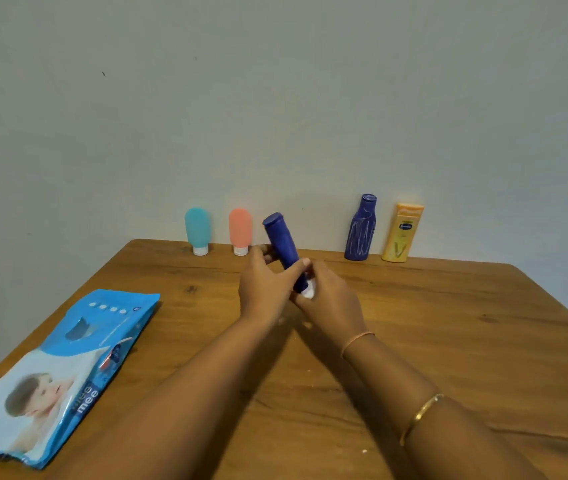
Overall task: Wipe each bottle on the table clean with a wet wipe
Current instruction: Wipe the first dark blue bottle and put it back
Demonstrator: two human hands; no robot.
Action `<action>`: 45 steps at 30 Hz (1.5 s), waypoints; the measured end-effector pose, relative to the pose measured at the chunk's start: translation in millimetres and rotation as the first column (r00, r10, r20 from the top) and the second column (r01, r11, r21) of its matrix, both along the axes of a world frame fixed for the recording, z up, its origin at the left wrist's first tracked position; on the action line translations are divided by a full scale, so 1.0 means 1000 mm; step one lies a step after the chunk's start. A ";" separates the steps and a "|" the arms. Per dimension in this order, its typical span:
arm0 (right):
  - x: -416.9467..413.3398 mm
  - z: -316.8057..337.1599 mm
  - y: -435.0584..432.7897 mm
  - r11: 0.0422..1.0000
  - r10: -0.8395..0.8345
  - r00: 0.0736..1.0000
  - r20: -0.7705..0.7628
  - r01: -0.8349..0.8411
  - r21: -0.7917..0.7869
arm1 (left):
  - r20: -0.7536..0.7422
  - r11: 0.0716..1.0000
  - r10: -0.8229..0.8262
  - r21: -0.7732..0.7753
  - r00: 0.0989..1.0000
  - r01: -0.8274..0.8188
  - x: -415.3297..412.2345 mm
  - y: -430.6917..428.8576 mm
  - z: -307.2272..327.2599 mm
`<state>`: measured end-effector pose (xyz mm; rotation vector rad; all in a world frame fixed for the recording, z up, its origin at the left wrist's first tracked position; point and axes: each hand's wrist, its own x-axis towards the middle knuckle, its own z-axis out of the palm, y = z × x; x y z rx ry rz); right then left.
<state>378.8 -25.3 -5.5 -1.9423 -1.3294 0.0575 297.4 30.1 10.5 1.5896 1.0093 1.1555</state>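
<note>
The left hand (pixel 265 289) is gripping the blue bottle (pixel 281 244), tilted above the worktop (pixel 449 323). The right hand (pixel 331 299) is pinching a wipe (pixel 308 293) against its lower end, both grips closed tight.

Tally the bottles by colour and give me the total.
Blue: 2, held blue bottle and standing blue bottle
Teal: 1, teal bottle
Pink: 1, pink bottle
Yellow: 1, yellow bottle
Total: 5
</note>
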 end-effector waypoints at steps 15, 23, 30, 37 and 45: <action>0.068 -0.005 0.066 0.977 0.203 0.763 -0.614 -0.203 0.071 | -0.098 0.953 -0.295 -0.095 0.950 0.286 0.021 0.079 -0.034; 0.074 -0.018 0.112 0.996 0.090 0.900 -0.427 -0.073 0.056 | -0.272 0.981 -0.154 0.076 0.950 0.181 0.039 0.116 -0.049; 0.081 -0.024 0.135 0.999 0.037 0.955 -0.296 -0.033 0.018 | -0.295 0.985 -0.064 0.136 0.953 0.108 0.052 0.139 -0.061; 0.081 -0.026 0.154 0.999 0.029 0.960 -0.279 -0.023 0.025 | -0.311 0.985 0.019 0.166 0.950 0.034 0.056 0.150 -0.064; 0.077 -0.032 0.164 0.999 0.013 0.950 -0.313 0.003 0.050 | -0.349 0.980 0.058 0.199 0.935 0.013 0.058 0.157 -0.069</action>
